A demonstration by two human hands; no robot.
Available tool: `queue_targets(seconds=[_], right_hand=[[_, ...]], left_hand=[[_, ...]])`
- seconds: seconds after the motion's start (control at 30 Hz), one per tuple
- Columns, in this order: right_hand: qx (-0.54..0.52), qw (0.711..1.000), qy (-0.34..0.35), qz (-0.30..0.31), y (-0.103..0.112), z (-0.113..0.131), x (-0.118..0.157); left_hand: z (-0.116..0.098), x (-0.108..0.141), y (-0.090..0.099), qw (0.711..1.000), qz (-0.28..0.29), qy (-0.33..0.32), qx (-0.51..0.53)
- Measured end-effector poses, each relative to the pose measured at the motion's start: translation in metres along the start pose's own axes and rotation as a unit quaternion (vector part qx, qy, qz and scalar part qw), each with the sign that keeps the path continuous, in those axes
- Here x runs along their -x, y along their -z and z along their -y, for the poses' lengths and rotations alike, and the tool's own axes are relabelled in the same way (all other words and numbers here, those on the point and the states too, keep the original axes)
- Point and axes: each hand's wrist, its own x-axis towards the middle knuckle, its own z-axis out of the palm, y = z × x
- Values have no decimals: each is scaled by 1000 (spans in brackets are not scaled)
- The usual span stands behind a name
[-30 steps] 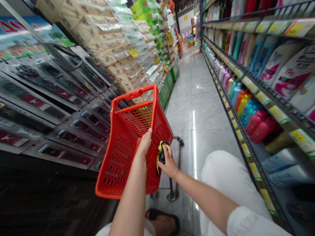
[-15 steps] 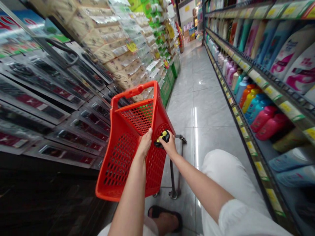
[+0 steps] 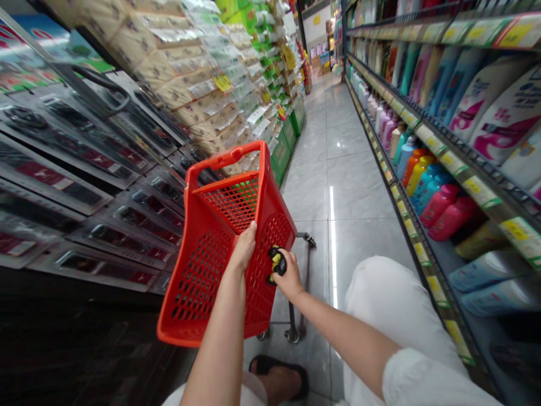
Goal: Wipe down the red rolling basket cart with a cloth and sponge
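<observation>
A red plastic shopping cart (image 3: 275,211) stands tilted in front of me, its basket walls full of slots. My left hand (image 3: 244,248) grips the upper edge of the near side wall, thumb along the rim and the other fingers mostly hidden. Close against the outside of that wall, my right hand (image 3: 289,276) is closed around a small black-and-yellow object (image 3: 276,265) whose kind I cannot make out. Inside the cart, a mesh flap (image 3: 232,197) is at the handle end.
Hanging blister packs (image 3: 122,220) line the left side, with stacked tissue-like packages (image 3: 177,73) beyond. Shelves of bottles (image 3: 439,203) run along the right. A tiled aisle floor (image 3: 350,152) leads ahead. My knee in white trousers (image 3: 384,293) and a dark sandal (image 3: 302,383) are below.
My right hand has moved down along the cart's side and turned the black-and-yellow object. My left hand keeps its place on the rim. The view has shifted slightly.
</observation>
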Motion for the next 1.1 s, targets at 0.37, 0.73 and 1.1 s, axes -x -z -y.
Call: queue_targets(seconds=[0.37,0.73,1.1], right_hand=[[32,998,46,-43,-1,19,-106],[32,992,-54,-110,0,-16,-83],[66,988,-121,-73,18,-49,-79]], left_hand=[[-4,14,-2,998,35,33,44],[-6,24,-5,999,31,26,34],[-10,27,-4,999,12,47,-21]])
